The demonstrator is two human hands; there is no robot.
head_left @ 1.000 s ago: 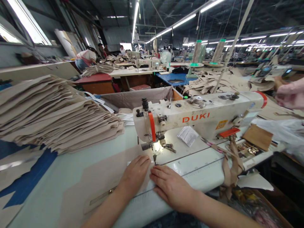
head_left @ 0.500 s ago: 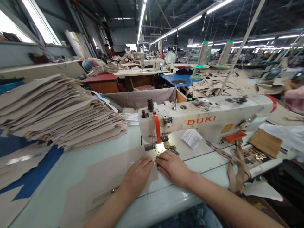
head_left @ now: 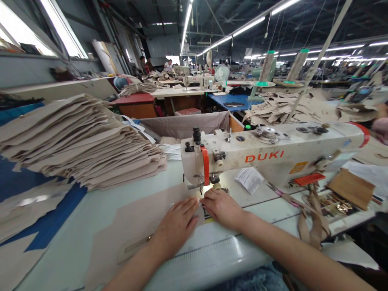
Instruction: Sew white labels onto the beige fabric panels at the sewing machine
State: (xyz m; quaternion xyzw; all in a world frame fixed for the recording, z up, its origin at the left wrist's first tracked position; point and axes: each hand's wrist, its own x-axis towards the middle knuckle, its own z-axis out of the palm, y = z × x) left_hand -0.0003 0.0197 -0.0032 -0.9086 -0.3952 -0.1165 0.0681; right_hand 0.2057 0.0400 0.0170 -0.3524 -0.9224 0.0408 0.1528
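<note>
A beige fabric panel [head_left: 130, 214] lies flat on the pale green sewing table, its right end by the needle of a white sewing machine [head_left: 233, 151]. A narrow slot with a metal zipper pull [head_left: 149, 237] shows in the panel. My left hand [head_left: 178, 222] rests flat on the fabric, fingers stretched toward the needle. Close beside it, my right hand [head_left: 222, 208] has its fingers bent and pressed together just in front of the presser foot; what lies under its fingertips is hidden. A small dark and yellow patch [head_left: 208, 217] shows between the hands.
A tall stack of beige fabric pieces [head_left: 87, 141] stands at the left. Right of my hands lie a paper label packet [head_left: 249, 180], scissors [head_left: 283, 195], fabric strips [head_left: 313, 220] and a tray of metal parts [head_left: 339, 204]. Thread cones [head_left: 268, 66] stand behind the machine.
The view has turned slightly left. My left hand has flattened, its thumb now showing. More of the dark and yellow patch is visible. My right hand stays near the needle.
</note>
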